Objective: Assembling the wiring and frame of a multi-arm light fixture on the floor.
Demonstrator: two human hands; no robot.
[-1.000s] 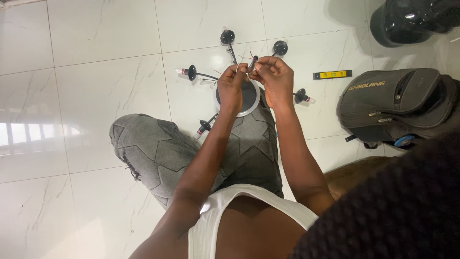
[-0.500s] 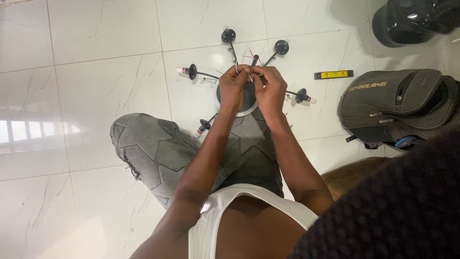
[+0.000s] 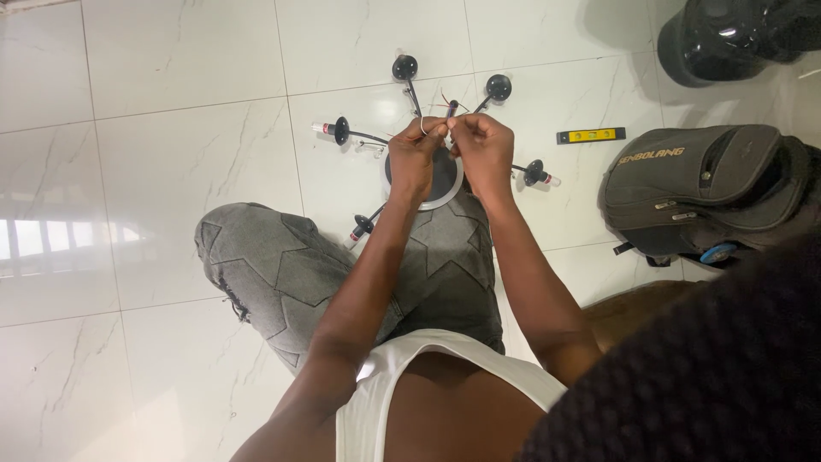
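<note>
1. Pinching thin wires (image 3: 446, 109) between them, left hand (image 3: 416, 154) and right hand (image 3: 483, 152) meet fingertip to fingertip.
2. Wires rise from the multi-arm light fixture (image 3: 428, 171), lying on the white tiled floor (image 3: 171, 171) directly beneath both hands.

1 light fixture (image 3: 432, 190), 1 backpack (image 3: 701, 192), 1 level (image 3: 590, 135).

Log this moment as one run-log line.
left hand: pinching thin wires | right hand: pinching same wires | under hands: black multi-arm ceiling light fixture | floor: white marble tiles
</note>
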